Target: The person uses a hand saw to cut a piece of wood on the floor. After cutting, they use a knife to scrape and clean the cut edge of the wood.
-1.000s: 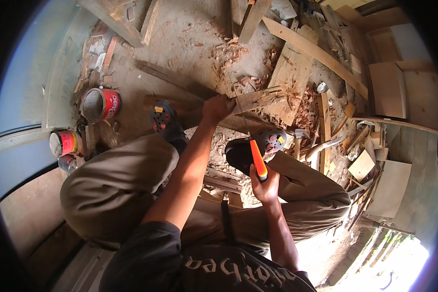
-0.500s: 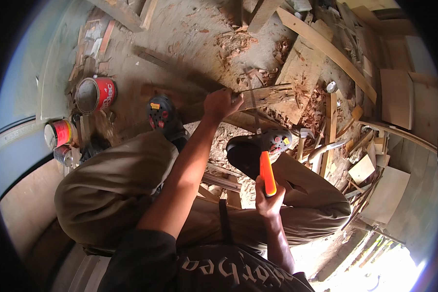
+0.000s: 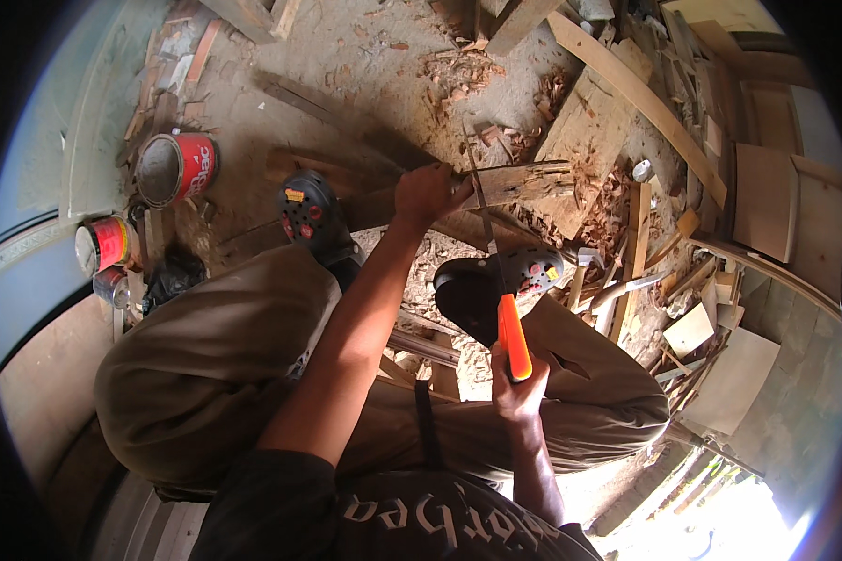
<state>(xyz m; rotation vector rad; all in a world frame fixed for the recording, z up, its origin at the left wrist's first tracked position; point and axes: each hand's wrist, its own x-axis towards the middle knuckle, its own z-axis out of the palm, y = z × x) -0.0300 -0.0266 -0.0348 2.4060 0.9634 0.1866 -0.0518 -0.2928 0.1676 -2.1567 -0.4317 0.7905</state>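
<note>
My left hand (image 3: 428, 196) presses down on a weathered wooden plank (image 3: 524, 184), its fingers wrapped over the near edge. The plank's right end is ragged and splintered. In my right hand (image 3: 520, 388) is the orange handle of a handsaw (image 3: 512, 338). Its thin blade points away from me and crosses the plank just right of my left hand. Whether the teeth have cut into the wood, I cannot tell. My feet in dark clogs stand on either side, the left clog (image 3: 311, 220) close to the plank and the right clog (image 3: 477, 290) beneath the saw.
Red paint cans (image 3: 180, 170) stand at the left by a pale wall. A long batten (image 3: 641, 98) lies over a wide board (image 3: 594, 140) at the far right. Wood chips (image 3: 547, 103) litter the floor. Offcuts (image 3: 697, 327) and a machete-like blade (image 3: 631, 285) lie at right.
The saw blade has shifted slightly and now leans a little more to the left across the plank. Both hands keep their grips, and the whole view has shifted slightly.
</note>
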